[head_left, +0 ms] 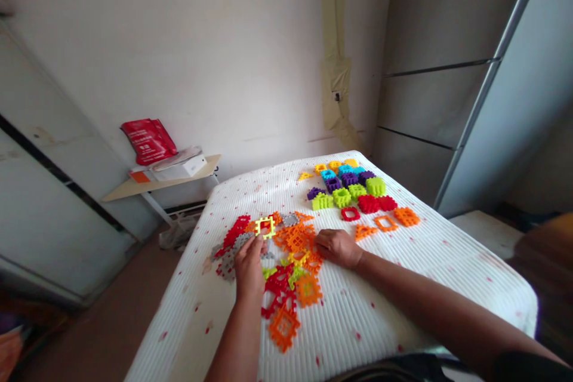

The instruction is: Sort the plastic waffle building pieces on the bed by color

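Note:
A heap of flat plastic interlocking tiles (290, 250), orange, red, grey and yellow-green, lies in the middle of a white-covered table (403, 286). My left hand (249, 265) rests on the heap's left side, its fingers pinched on a yellow-green square frame tile (265, 227). My right hand (338, 247) lies curled, knuckles up, on the orange tiles at the heap's right edge; what its fingers hold is hidden. Further back stands a sorted group of tiles (353, 188) in rows of yellow, blue, purple, green, red and orange.
A small low shelf (134, 188) at the back left carries a red bag (149, 140) and white boxes. Pale walls close the back; metal-framed panels (474, 101) stand to the right. The brown floor (111, 322) shows left of the table.

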### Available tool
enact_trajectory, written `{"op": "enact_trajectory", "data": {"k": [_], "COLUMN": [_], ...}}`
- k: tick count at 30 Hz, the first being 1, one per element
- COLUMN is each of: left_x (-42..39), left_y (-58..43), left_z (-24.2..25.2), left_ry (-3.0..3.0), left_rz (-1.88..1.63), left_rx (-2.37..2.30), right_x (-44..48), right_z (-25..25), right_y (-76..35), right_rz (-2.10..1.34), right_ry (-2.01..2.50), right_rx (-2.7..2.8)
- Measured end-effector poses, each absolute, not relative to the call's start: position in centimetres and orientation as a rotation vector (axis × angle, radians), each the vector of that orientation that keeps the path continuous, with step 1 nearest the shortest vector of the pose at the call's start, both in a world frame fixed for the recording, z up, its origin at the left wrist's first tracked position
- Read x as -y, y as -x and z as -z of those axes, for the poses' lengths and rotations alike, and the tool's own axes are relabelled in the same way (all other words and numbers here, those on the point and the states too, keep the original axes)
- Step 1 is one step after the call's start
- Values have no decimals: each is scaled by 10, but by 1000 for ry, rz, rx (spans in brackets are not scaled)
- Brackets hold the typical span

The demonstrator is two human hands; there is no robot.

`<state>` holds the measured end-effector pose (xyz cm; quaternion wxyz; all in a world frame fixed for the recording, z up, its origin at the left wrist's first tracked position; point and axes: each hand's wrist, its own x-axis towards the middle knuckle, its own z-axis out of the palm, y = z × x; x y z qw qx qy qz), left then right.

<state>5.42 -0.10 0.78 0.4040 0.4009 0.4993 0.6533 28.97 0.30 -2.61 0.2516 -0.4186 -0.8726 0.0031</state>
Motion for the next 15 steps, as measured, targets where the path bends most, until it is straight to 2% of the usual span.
{"op": "enact_trajectory", "data": {"k": [3,8,15], "left_x": [1,12,21], "left_y": [-69,-75,-66], "left_z": [-6,1,0], "left_ry": [-931,-963,-1044], "left_rz": [-1602,-1570,-1521], "left_rx": [-1102,-1163,-1284], "right_x": [-3,7,16], "right_z": [24,-4,-29], "right_y": [-292,-274,-225], "right_rz": [-79,-79,83], "right_ry": [1135,997,999], "right_rx": [2210,1964,2145]}}
